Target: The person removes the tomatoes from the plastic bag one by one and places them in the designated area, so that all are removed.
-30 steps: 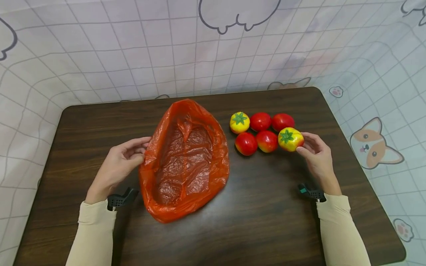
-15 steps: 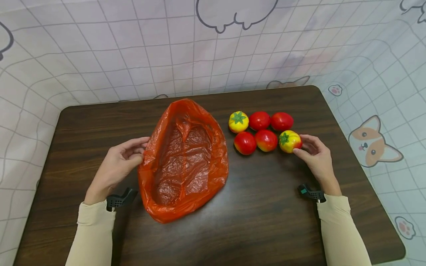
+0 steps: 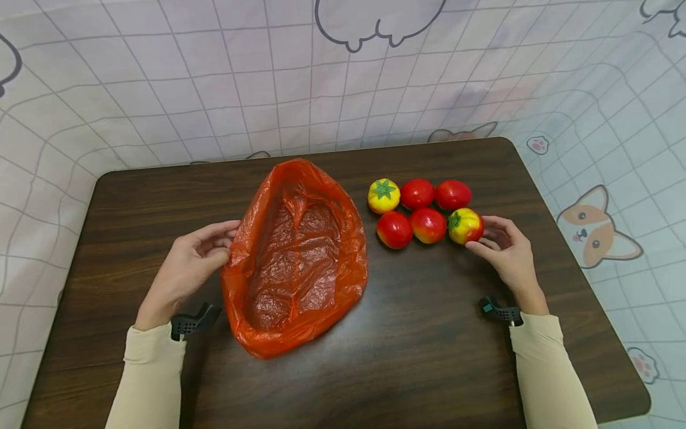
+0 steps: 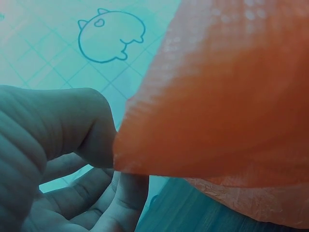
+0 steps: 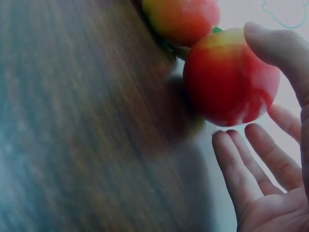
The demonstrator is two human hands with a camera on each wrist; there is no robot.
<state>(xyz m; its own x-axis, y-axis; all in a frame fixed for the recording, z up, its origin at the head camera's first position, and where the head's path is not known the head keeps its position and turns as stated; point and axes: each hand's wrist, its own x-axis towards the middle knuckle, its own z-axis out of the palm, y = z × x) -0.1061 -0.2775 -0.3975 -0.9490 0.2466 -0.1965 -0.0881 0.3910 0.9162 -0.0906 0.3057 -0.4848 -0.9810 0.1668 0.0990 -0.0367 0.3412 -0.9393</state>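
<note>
An orange-red plastic bag (image 3: 300,262) lies spread with its mouth facing up, left of the table's middle. My left hand (image 3: 187,262) pinches its left rim between thumb and fingers; the left wrist view shows the pinched plastic (image 4: 203,121) up close. At the right end of the front row sits a yellow-and-red tomato (image 3: 465,226), its green leafy top turned leftward. My right hand (image 3: 506,253) is around its right side. In the right wrist view the thumb is at the tomato (image 5: 231,79), while the fairly straight fingertips (image 5: 222,137) lie just beneath it, apparently apart.
Several other tomatoes make two short rows right of the bag: a yellow one (image 3: 383,196) and red ones (image 3: 417,194) (image 3: 452,195) behind, more red ones (image 3: 395,230) (image 3: 428,225) in front. The dark wooden table (image 3: 407,357) meets a gridded cloth (image 3: 300,77) at the back.
The yellow-and-red tomato has come down and tipped, its leafy top swinging leftward. My right hand's fingers have loosened around it. My left hand keeps its pinch on the bag.
</note>
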